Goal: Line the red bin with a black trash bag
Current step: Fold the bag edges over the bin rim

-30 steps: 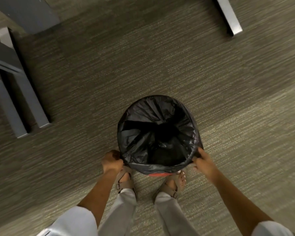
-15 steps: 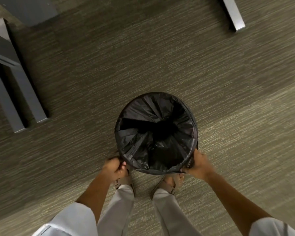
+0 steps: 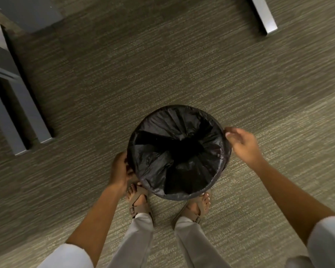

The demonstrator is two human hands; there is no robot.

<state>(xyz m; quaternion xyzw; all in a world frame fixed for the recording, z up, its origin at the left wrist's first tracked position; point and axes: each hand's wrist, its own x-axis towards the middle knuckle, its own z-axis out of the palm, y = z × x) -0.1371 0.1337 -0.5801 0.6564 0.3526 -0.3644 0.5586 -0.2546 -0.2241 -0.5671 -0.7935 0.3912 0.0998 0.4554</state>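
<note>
A black trash bag [image 3: 177,149] lines a round bin standing on the carpet in front of my feet. The bag is folded over the whole rim, so the bin's red wall is hidden. My left hand [image 3: 121,169] grips the bag's folded edge at the bin's left side. My right hand [image 3: 242,145] is at the right side of the rim, fingertips pinching the bag's edge there. Creased plastic sags into the dark middle of the bin.
Grey metal furniture legs [image 3: 17,105] stand on the carpet at the left. Another grey leg [image 3: 263,14] is at the top right. My sandalled feet [image 3: 141,202] are just below the bin. Striped carpet [image 3: 162,64] spreads all around.
My right hand has moved from the near right of the rim up to its far right side. My left hand shifted slightly up the left side. The bag now covers the red wall.
</note>
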